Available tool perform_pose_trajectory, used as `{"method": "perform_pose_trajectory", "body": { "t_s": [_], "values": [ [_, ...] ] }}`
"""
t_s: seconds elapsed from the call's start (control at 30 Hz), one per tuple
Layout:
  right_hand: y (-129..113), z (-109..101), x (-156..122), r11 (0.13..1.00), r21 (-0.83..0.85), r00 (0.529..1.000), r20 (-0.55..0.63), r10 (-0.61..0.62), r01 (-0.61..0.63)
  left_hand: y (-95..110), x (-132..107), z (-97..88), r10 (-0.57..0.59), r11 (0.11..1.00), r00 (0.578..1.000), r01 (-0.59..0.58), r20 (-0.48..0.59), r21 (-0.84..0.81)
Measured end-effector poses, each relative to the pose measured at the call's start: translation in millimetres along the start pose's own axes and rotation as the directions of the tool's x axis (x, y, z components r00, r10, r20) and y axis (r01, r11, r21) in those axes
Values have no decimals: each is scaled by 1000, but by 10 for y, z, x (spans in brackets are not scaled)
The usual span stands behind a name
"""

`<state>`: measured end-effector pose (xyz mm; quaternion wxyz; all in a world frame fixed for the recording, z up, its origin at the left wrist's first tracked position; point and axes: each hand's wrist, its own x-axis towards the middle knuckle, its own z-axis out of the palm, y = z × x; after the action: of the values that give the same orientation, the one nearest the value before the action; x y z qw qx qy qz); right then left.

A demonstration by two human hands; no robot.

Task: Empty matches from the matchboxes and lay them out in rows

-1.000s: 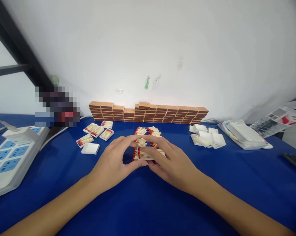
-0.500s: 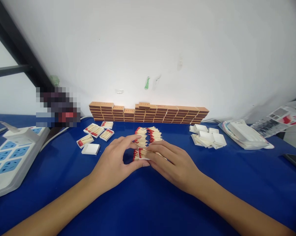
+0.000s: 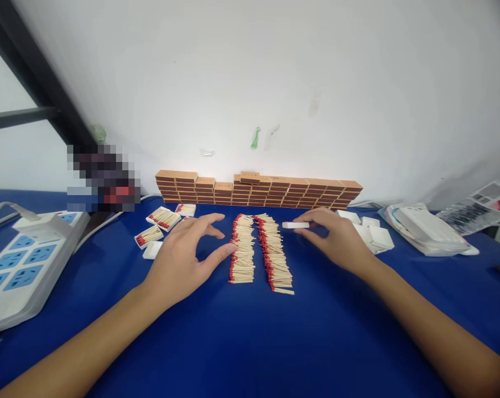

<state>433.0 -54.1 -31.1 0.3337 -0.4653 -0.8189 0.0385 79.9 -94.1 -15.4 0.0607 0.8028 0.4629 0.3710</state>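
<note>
Two long rows of red-headed matches lie on the blue table: a left row point(image 3: 243, 254) and a right row point(image 3: 276, 255). My left hand point(image 3: 187, 257) is open, its thumb and fingers spread beside the left row with nothing between them. To the right of the rows, my right hand point(image 3: 337, 235) pinches a small white matchbox tray point(image 3: 296, 225), seen side-on. A touch of red shows at the tray's left end; its contents are mostly hidden. Several trays filled with matches point(image 3: 163, 218) sit past my left hand, which partly covers a white tray point(image 3: 151, 250).
A low wall of stacked brown matchboxes point(image 3: 266, 190) runs along the white wall. More white trays point(image 3: 380, 239) are piled behind my right hand, beside a plastic packet point(image 3: 428, 229). On the left lies a power strip point(image 3: 34, 260) with a plugged-in charger and cables.
My right hand has moved right, carrying the tray from over the matches. My left hand has let go and drawn back left, fingers spread. Both match rows are now uncovered; the view has shifted slightly.
</note>
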Motion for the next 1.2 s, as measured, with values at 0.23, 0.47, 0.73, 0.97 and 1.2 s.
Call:
{"method": "perform_pose_trajectory", "body": {
  "t_s": [0.23, 0.47, 0.73, 0.97, 1.2],
  "values": [
    [157, 36, 5, 982, 70, 975, 150, 162, -174, -8, -22, 45, 37, 999, 999, -37, 21, 4],
    [180, 67, 76, 979, 66, 971, 157, 180, -192, 6, -30, 43, 54, 998, 998, -53, 21, -14],
    [216, 163, 130, 990, 19, 982, 127, 137, -141, 26, -30, 24, 87, 996, 996, -87, 10, -17],
    [213, 126, 61, 992, -31, 976, 179, 123, -120, 6, -41, 45, 120, 993, 993, -120, 22, -5],
    [270, 154, 66, 995, 33, 978, 187, 89, -96, -11, -55, 69, 113, 993, 993, -113, 42, -16]
  ]
}}
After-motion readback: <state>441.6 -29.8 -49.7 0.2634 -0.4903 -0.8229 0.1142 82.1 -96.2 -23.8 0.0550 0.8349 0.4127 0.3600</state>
